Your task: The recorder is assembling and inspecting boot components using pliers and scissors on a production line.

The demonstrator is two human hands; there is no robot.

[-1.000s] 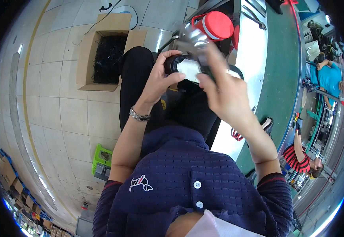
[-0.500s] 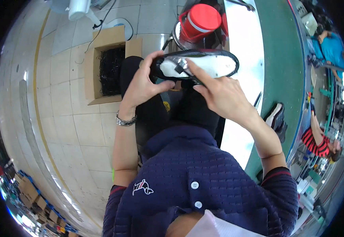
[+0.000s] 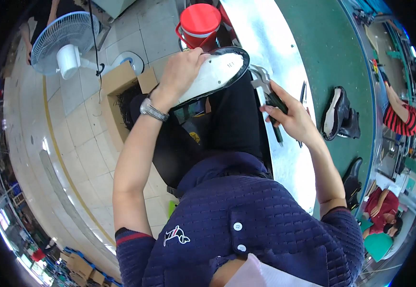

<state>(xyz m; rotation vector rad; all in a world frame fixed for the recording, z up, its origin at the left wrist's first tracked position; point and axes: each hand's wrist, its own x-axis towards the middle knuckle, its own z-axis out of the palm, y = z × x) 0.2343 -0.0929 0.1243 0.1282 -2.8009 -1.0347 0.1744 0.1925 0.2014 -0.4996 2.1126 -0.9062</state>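
A black shoe upper on its last lies bottom up over my lap, its white insole board facing me and the black edge folded round it. My left hand is closed over its left end; the fingertips there are partly hidden. Just right of the rounded far end, my right hand grips a pair of pincers with a metal head and dark handles. The pincers' jaws are close to the shoe's edge; whether they touch it I cannot tell.
A shiny metal bench runs along my right, then a green belt carrying black shoes. Ahead stands a red lidded jug. To the left are an open cardboard box and a fan. Other people sit at far right.
The pincers have moved off the insole board to the shoe's right end. My left hand has shifted up over the shoe, which now tilts. The whole view has turned.
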